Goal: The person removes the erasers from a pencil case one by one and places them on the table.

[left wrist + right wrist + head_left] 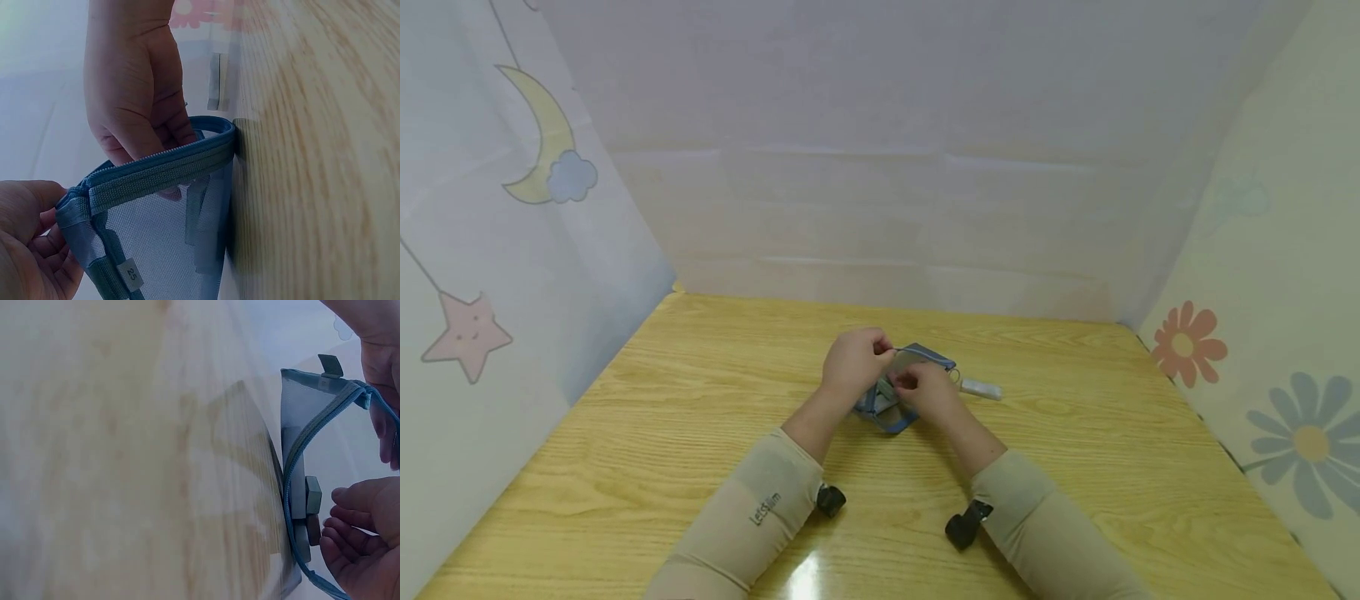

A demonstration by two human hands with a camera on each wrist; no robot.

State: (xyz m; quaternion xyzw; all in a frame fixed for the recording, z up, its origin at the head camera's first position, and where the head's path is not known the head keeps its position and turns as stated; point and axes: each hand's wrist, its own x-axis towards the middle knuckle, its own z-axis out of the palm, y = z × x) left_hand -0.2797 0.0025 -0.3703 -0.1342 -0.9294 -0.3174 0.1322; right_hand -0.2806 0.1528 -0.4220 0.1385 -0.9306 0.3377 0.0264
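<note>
A blue mesh zip pouch (917, 353) lies unzipped on the table, its mouth spread wide. My left hand (852, 365) pinches the pouch's edge near a corner; in the left wrist view its fingers (50, 250) are at the zip end. Reaching into the mouth is my right hand (931, 393), its fingers loosely bent. In the right wrist view a greenish block (313, 494) and a dark reddish block (314, 530) lie in the pouch beside the right fingertips. Nothing shows between those fingers. A tag reading 25 (130, 275) hangs on the pouch's side.
A small whitish bar (981, 389) lies on the wood-grain table (1075, 450), just right of the pouch by a ring (955, 375). Printed cloth walls stand behind the table and at both sides.
</note>
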